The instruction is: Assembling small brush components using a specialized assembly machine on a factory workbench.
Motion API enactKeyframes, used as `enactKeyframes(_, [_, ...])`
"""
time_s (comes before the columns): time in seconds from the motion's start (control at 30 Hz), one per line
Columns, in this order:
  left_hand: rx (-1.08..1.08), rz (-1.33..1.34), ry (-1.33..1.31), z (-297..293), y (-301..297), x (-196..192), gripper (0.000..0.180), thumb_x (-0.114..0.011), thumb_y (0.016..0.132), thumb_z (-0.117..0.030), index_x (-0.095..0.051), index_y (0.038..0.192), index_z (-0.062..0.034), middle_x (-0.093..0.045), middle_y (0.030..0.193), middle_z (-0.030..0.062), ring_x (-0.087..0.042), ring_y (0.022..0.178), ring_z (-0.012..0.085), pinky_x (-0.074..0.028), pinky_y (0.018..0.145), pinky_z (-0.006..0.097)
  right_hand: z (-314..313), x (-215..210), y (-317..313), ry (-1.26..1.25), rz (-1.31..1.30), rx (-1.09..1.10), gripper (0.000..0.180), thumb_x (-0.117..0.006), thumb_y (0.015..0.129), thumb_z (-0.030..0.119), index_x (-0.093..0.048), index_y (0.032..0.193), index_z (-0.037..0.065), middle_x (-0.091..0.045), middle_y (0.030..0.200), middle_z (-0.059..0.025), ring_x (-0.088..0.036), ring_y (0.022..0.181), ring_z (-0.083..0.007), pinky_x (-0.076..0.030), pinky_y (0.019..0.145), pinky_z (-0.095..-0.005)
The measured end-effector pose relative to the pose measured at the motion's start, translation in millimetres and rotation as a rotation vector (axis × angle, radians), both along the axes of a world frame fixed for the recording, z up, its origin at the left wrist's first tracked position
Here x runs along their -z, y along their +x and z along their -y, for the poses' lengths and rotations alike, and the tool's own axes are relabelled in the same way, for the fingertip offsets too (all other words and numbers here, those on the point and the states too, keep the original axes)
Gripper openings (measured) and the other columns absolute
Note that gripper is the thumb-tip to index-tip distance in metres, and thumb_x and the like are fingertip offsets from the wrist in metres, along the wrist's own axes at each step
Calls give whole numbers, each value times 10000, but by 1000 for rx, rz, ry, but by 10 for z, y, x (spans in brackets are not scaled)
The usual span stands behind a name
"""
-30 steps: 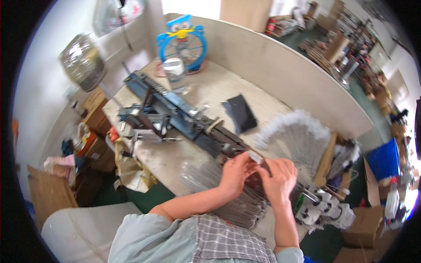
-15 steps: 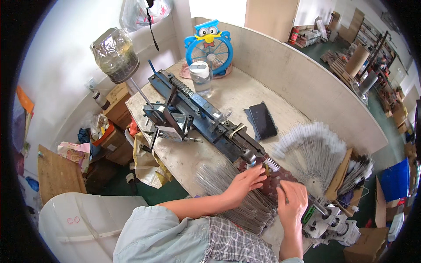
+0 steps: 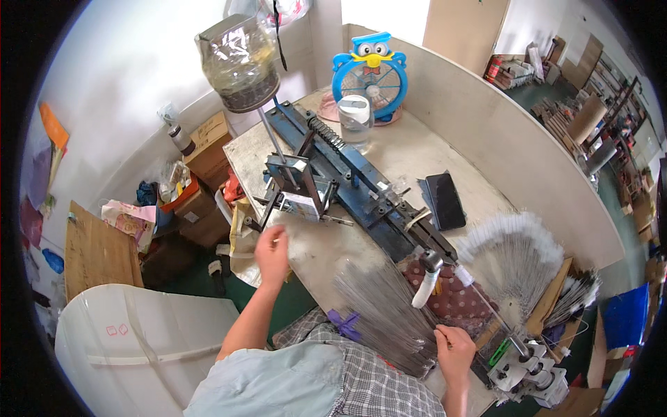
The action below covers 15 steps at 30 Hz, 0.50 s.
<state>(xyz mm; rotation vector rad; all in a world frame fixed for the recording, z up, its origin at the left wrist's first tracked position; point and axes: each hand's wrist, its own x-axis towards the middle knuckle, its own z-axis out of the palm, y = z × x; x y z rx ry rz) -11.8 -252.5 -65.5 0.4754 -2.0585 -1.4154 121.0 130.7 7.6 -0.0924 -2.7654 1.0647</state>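
My left hand [image 3: 272, 256] is raised at the table's left edge, just below the upright metal bracket [image 3: 299, 184]. Its fingers are curled closed, and whatever they hold is too small to name. My right hand [image 3: 455, 349] pinches at the right side of a bundle of thin metal wires [image 3: 389, 313]; what lies between its fingertips is unclear. Beyond it, a thin wire brush with white bristles [image 3: 464, 275] stretches between the long blue metal machine [image 3: 358, 201] and a clamp-like chuck [image 3: 524, 368]. A lever with a white handle [image 3: 425, 286] tilts over dark red dotted cloth [image 3: 448, 299].
A fan of finished-looking white-tipped wire brushes [image 3: 517, 254] lies to the right. Behind the machine are a dark phone [image 3: 446, 201], a clear jug with a white lid [image 3: 356, 118] and a blue cartoon fan [image 3: 370, 76]. A plastic-covered motor [image 3: 240, 66] stands at the left.
My left hand has left the lever and moved left to the table edge. The white lever handle now shows. My right hand has shifted lower, toward the wire bundle; the view has turned slightly.
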Motion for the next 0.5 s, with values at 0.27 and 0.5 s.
enactKeyframes(0.27, [291, -207, -970, -347, -338, -151, 233, -677, 761, -125, -662, 993, -123, -560, 626, 1, -536, 505, 195, -414, 470, 335, 279, -63, -182, 78, 4, -73, 99, -678, 754, 57, -683, 844, 16, -661, 799, -127, -630, 750, -287, -497, 684, -362])
enactKeyframes(0.5, [311, -319, -973, -313, -488, -44, 252, -710, 729, -123, -677, 978, -110, -557, 610, 2, -525, 497, 178, -406, 473, 320, 296, -47, -161, 111, 82, -57, 99, -676, 753, 67, -687, 842, 24, -663, 802, -118, -629, 748, -287, -494, 679, -360])
